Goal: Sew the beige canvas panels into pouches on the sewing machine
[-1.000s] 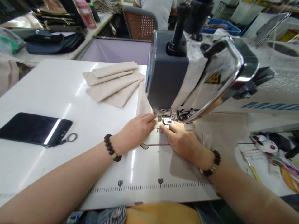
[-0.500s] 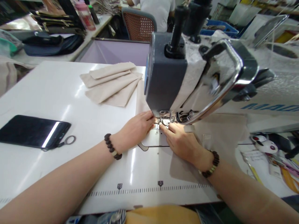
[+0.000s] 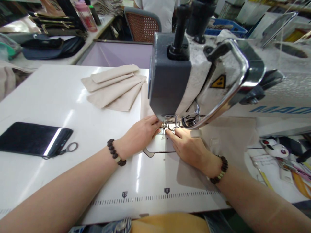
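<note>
Both my hands are at the needle area of a sewing machine (image 3: 170, 74), close on either side of its presser foot (image 3: 164, 125). My left hand (image 3: 138, 134) has its fingers pressed together at the edge of beige fabric (image 3: 145, 102), which runs back beside the machine head. On the right, my right hand (image 3: 190, 147) rests with its index finger stretched toward the foot and the other fingers curled on beige fabric (image 3: 233, 139). The fingertips of both hands are partly hidden, and I cannot make out the fabric's edge right under the needle.
Folded beige fabric pieces (image 3: 116, 85) lie behind my left hand. A black phone (image 3: 34, 137) with a ring strap is at the left. Tools, including orange-handled ones (image 3: 300, 184), lie at the right. Beyond the table are a chair (image 3: 143, 26) and a seated person (image 3: 160, 14).
My hands keep nearly the same places. On the machine head, a blurred area has become sharp, showing a yellow warning label and a metal lever lower down. The view has shifted slightly.
</note>
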Demonstrator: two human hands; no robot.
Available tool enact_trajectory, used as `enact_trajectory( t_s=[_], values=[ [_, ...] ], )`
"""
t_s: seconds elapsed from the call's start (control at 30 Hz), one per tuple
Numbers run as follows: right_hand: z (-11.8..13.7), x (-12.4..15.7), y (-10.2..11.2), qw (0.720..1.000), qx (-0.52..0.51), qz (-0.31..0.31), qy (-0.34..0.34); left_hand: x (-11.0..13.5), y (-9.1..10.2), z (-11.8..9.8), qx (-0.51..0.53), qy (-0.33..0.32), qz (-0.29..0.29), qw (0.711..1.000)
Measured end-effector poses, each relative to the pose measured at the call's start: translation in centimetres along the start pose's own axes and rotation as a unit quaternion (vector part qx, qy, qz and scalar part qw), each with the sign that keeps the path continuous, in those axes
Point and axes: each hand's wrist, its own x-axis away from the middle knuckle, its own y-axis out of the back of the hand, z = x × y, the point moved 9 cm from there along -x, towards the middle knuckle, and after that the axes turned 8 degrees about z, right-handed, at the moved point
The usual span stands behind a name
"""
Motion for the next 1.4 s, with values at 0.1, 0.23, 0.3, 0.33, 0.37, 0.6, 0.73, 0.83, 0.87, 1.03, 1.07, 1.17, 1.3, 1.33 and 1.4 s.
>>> enact_trajectory(
  t_s=[0.1,0.23,0.3,0.33,0.37,0.6,0.73,0.83,0.87,1.03,1.07,1.17,1.3,1.33,1.4],
  values=[
    [0.0,0.0,-0.1,1.000,0.000,0.009,-0.004,0.0,-0.1,0.1,0.000,0.001,0.006,1.000],
    [0.0,0.0,-0.2,1.000,-0.008,0.022,-0.006,-0.1,-0.3,0.3,-0.004,0.005,0.019,1.000],
    [-0.1,0.0,-0.2,0.999,-0.019,0.030,-0.011,-0.1,-0.3,0.4,-0.011,0.006,0.023,1.000],
    [-0.2,0.1,-0.2,0.999,-0.028,0.033,-0.011,0.0,-0.2,0.3,-0.019,0.010,0.027,0.999],
    [-0.2,0.2,-0.2,0.999,-0.039,0.035,-0.007,0.1,-0.1,0.2,-0.031,0.016,0.034,0.999],
    [0.4,1.3,0.9,0.987,-0.125,-0.011,0.103,2.5,-0.8,-3.3,-0.087,0.043,0.181,0.979],
    [1.1,1.7,1.1,0.978,-0.140,-0.016,0.155,3.0,-1.9,-5.6,-0.074,-0.029,0.216,0.973],
    [1.6,1.9,1.1,0.974,-0.141,-0.005,0.177,3.1,-2.3,-5.9,-0.057,-0.058,0.220,0.972],
    [1.8,2.0,1.1,0.973,-0.142,0.000,0.185,3.1,-2.2,-5.9,-0.043,-0.060,0.214,0.974],
    [2.4,2.3,1.6,0.965,-0.143,0.013,0.217,3.1,-1.6,-6.1,-0.003,-0.052,0.196,0.979],
    [2.5,2.3,1.7,0.965,-0.140,0.012,0.220,3.1,-1.5,-6.1,-0.002,-0.051,0.197,0.979],
    [2.6,2.3,1.7,0.966,-0.130,0.006,0.224,3.1,-1.6,-6.0,0.004,-0.046,0.197,0.979],
    [2.3,2.3,1.4,0.971,-0.127,0.001,0.204,3.0,-1.9,-5.4,0.012,-0.034,0.190,0.981],
    [2.2,2.2,1.3,0.972,-0.128,0.001,0.198,3.0,-1.9,-5.2,0.014,-0.032,0.187,0.982],
    [2.0,2.1,1.1,0.974,-0.132,0.002,0.182,2.9,-1.9,-4.7,0.023,-0.025,0.173,0.984]
  ],
)
